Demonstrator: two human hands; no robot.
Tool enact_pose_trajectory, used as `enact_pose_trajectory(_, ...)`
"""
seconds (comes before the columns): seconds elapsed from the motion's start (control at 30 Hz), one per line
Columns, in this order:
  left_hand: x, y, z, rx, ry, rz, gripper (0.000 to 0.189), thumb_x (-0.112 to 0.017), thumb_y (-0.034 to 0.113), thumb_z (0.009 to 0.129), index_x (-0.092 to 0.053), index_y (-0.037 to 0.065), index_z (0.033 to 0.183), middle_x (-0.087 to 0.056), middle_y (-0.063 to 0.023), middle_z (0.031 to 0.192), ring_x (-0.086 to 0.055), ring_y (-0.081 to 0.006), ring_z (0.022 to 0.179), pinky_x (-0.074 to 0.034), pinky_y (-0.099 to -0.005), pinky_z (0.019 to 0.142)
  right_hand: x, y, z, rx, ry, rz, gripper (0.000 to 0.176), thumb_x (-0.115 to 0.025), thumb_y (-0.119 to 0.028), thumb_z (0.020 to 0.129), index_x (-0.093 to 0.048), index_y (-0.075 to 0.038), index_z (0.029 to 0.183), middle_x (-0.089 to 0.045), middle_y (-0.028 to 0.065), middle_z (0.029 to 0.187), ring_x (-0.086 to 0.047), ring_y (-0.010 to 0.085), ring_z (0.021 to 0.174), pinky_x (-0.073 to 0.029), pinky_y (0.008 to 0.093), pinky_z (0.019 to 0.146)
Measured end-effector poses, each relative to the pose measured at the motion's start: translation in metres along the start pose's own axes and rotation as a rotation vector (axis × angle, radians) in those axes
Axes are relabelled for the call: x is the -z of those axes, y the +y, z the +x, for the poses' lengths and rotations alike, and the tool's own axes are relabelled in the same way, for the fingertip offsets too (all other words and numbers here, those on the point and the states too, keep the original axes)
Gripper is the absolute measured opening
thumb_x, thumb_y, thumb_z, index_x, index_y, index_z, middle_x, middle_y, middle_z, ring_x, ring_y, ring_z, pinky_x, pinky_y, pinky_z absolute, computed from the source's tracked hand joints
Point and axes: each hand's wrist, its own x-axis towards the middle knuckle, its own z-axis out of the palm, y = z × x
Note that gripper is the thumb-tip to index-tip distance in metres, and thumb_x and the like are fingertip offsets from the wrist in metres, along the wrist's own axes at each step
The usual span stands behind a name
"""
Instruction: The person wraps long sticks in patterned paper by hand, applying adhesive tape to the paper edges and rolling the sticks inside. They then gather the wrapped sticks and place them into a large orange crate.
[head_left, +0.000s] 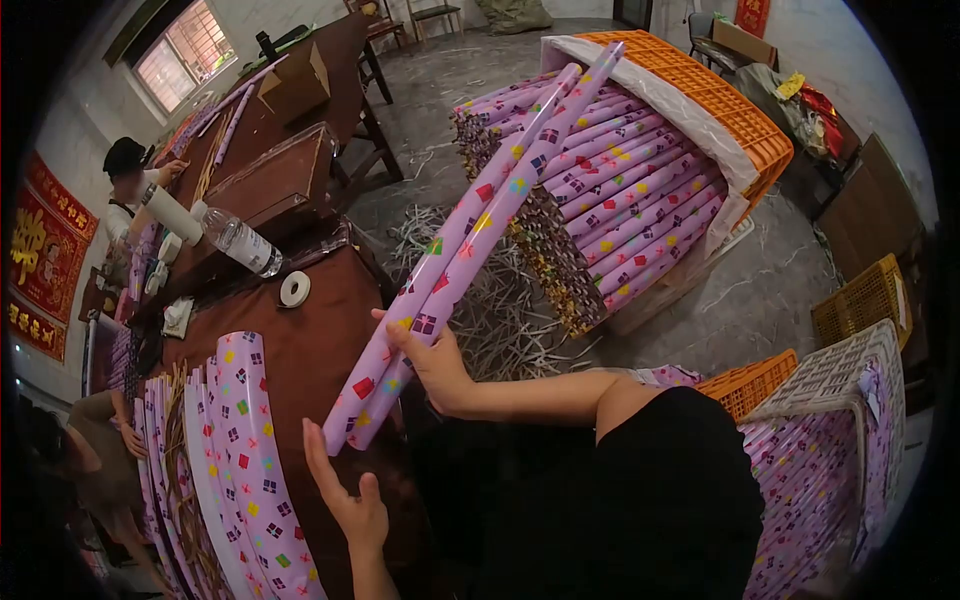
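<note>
My right hand (432, 365) grips two long rolls of purple wrapping paper (470, 235) with coloured squares and dots, held together at a slant. Their upper ends reach over an orange crate (735, 110) packed with several like rolls (625, 200). My left hand (348, 500) is open, fingers spread, just below the rolls' lower ends and beside them; I cannot tell whether it touches them. Both hands hang over the edge of a brown table (320, 340).
Flat purple sheets (245, 470) lie stacked on the table's near part, with a tape roll (294, 289) and a water bottle (237, 239) farther back. Another person (128, 185) works at the far left. Paper strips (500, 320) litter the floor. More crates (840, 380) with rolls stand lower right.
</note>
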Motion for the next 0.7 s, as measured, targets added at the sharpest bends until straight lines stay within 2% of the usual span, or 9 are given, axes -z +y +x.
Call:
enact_pose_trajectory(0.07, -0.007, 0.002, 0.023, 0.075, 0.143, -0.011, 0.057, -0.055, 0.022, 0.097, -0.036, 0.002, 0.147, -0.036, -0.0187, 0.150, -0.035, -0.0322, 0.138, -0.026, -0.0428, 0.114, -0.001, -0.003, 0.004, 0.035, -0.002, 0.012, 0.031, -0.064, -0.022, 0.096, -0.058, -0.002, 0.118, -0.064, 0.0082, 0.123, -0.059, 0.0097, 0.097, -0.047, 0.0291, 0.090)
enact_pose_trajectory(0.1, -0.011, 0.012, 0.035, 0.137, 0.217, 0.031, 0.051, -0.055, 0.018, 0.097, -0.042, 0.001, 0.143, -0.043, -0.0176, 0.142, -0.041, -0.0300, 0.132, -0.030, -0.0402, 0.112, -0.001, -0.004, 0.005, 0.066, -0.011, 0.024, 0.032, -0.064, -0.021, 0.095, -0.057, -0.002, 0.119, -0.064, 0.0083, 0.124, -0.059, 0.0105, 0.100, -0.047, 0.0298, 0.092)
enact_pose_trajectory(0.23, -0.024, -0.007, 0.060, 0.149, 0.259, -0.054, 0.037, -0.054, 0.013, 0.096, -0.054, -0.001, 0.131, -0.050, -0.0153, 0.129, -0.048, -0.0274, 0.122, -0.035, -0.0381, 0.106, -0.001, -0.013, -0.002, 0.009, 0.016, 0.089, 0.032, -0.065, -0.019, 0.095, -0.056, -0.003, 0.121, -0.062, 0.0085, 0.126, -0.058, 0.0122, 0.107, -0.046, 0.0313, 0.096)
enact_pose_trajectory(0.3, -0.031, -0.021, 0.062, 0.104, 0.267, 0.005, 0.025, -0.054, 0.012, 0.096, -0.062, -0.002, 0.115, -0.051, -0.0128, 0.118, -0.052, -0.0237, 0.111, -0.040, -0.0357, 0.099, 0.009, -0.012, -0.007, -0.064, 0.019, 0.149, 0.033, -0.065, -0.017, 0.094, -0.054, -0.003, 0.123, -0.061, 0.0089, 0.128, -0.057, 0.0141, 0.112, -0.045, 0.0329, 0.099)
enact_pose_trajectory(0.37, -0.036, -0.030, 0.057, 0.119, 0.250, -0.046, 0.023, -0.054, 0.013, 0.096, -0.063, -0.002, 0.112, -0.051, -0.0120, 0.116, -0.053, -0.0230, 0.109, -0.041, -0.0349, 0.098, 0.018, -0.015, -0.016, -0.092, 0.036, 0.146, 0.034, -0.065, -0.017, 0.094, -0.053, -0.004, 0.123, -0.060, 0.0088, 0.129, -0.057, 0.0148, 0.112, -0.045, 0.0341, 0.100)
enact_pose_trajectory(0.43, -0.037, -0.034, 0.052, 0.138, 0.231, -0.095, 0.021, -0.055, 0.013, 0.096, -0.063, -0.002, 0.108, -0.051, -0.0112, 0.114, -0.053, -0.0223, 0.107, -0.041, -0.0340, 0.096, 0.026, -0.019, -0.028, -0.219, 0.056, 0.140, 0.035, -0.065, -0.017, 0.094, -0.053, -0.004, 0.124, -0.059, 0.0089, 0.130, -0.057, 0.0149, 0.113, -0.044, 0.0351, 0.101)
enact_pose_trajectory(0.47, -0.038, -0.035, 0.049, 0.134, 0.206, -0.086, 0.020, -0.055, 0.013, 0.096, -0.064, -0.001, 0.107, -0.051, -0.0107, 0.113, -0.053, -0.0222, 0.106, -0.041, -0.0336, 0.095, 0.030, -0.019, -0.033, -0.252, 0.084, 0.166, 0.033, -0.071, -0.020, 0.090, -0.060, -0.006, 0.119, -0.064, 0.0024, 0.113, -0.058, 0.0127, 0.105, -0.045, 0.0314, 0.092)
enact_pose_trajectory(0.57, -0.037, -0.039, 0.045, 0.156, 0.159, -0.083, 0.019, -0.056, 0.013, 0.095, -0.065, -0.001, 0.105, -0.051, -0.0102, 0.112, -0.054, -0.0221, 0.105, -0.042, -0.0330, 0.095, 0.044, -0.014, -0.045, -0.362, 0.151, 0.179, 0.028, -0.073, -0.021, 0.089, -0.059, -0.011, 0.112, -0.063, -0.0007, 0.106, -0.057, 0.0124, 0.102, -0.045, 0.0334, 0.087)
enact_pose_trajectory(0.7, -0.048, -0.043, 0.048, 0.186, 0.125, -0.120, 0.019, -0.057, 0.014, 0.095, -0.066, -0.001, 0.104, -0.051, -0.0103, 0.110, -0.054, -0.0222, 0.104, -0.042, -0.0322, 0.094, 0.054, -0.018, -0.045, -0.401, 0.176, 0.203, 0.026, -0.074, -0.022, 0.087, -0.057, -0.015, 0.106, -0.062, -0.0023, 0.103, -0.057, 0.0122, 0.100, -0.044, 0.0345, 0.086)
